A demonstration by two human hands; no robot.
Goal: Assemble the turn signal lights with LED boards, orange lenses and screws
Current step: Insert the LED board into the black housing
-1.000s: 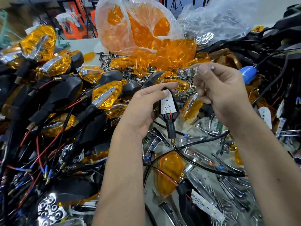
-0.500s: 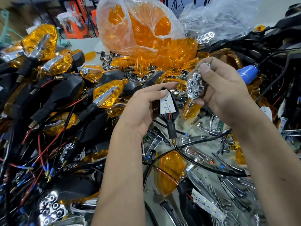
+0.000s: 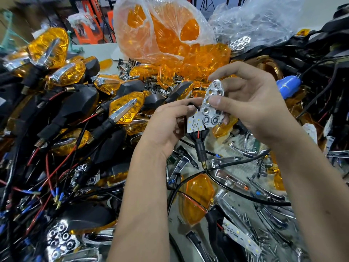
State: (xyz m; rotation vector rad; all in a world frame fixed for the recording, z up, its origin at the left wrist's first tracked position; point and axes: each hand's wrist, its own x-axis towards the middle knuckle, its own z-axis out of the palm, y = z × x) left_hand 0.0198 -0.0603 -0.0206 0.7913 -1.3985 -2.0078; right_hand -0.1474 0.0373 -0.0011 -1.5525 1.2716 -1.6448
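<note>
Now that the right hand (image 3: 251, 110) has brought the pinched chrome reflector (image 3: 211, 104) down onto the LED board (image 3: 195, 124), held in housing by left hand (image 3: 170, 127) fingers, I reckon seating's next; lens + screws pending.

Bright, even overhead light, with soft, faint shadows under both forearms. Sharp focus around the hands; glare on the chrome reflector (image 3: 212, 104) between them and on the clear plastic bag (image 3: 151, 35) beyond. Motion blur far left, wide-angle bending toward the edges.
</note>
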